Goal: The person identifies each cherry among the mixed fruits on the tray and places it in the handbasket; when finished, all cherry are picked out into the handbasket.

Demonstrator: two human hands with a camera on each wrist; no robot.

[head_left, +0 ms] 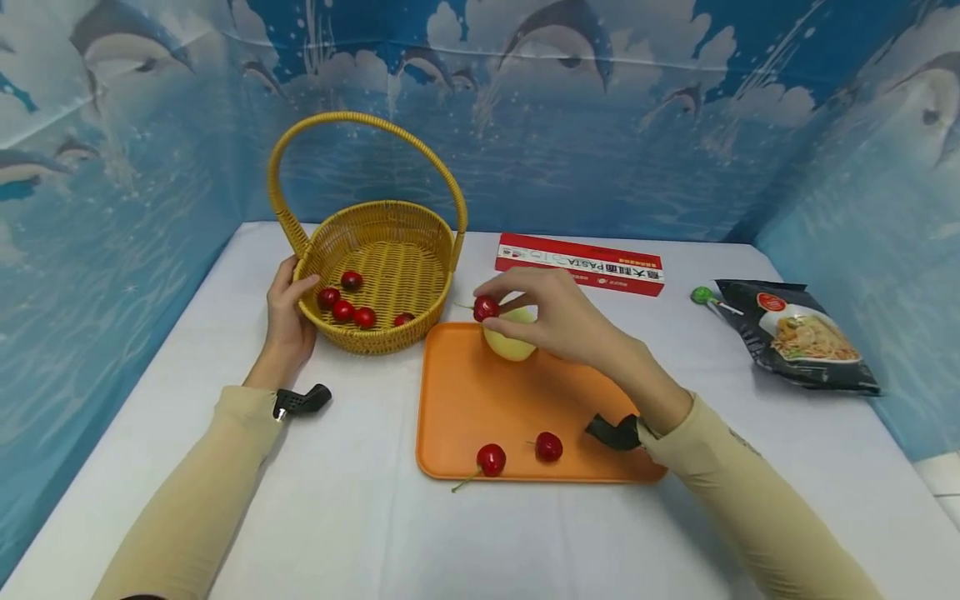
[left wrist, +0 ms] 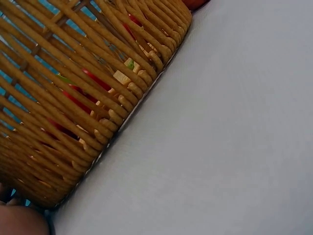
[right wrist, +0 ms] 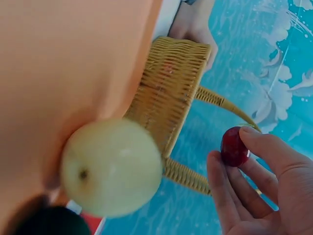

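My right hand pinches a dark red cherry between thumb and fingers, above the far edge of the orange tray. In the right wrist view the held cherry is well clear of the tray. Beneath the hand, a pale yellow round fruit sits on the tray. My left hand grips the left rim of a yellow wicker basket, which has a tall handle. Several cherries lie inside the basket. Two more cherries, one with a long stem and another, rest near the tray's front edge.
Behind the tray lies a red pasta box. At the right are a green-headed lollipop-like item and a black food packet. A dolphin-patterned curtain surrounds the white table at the back and sides.
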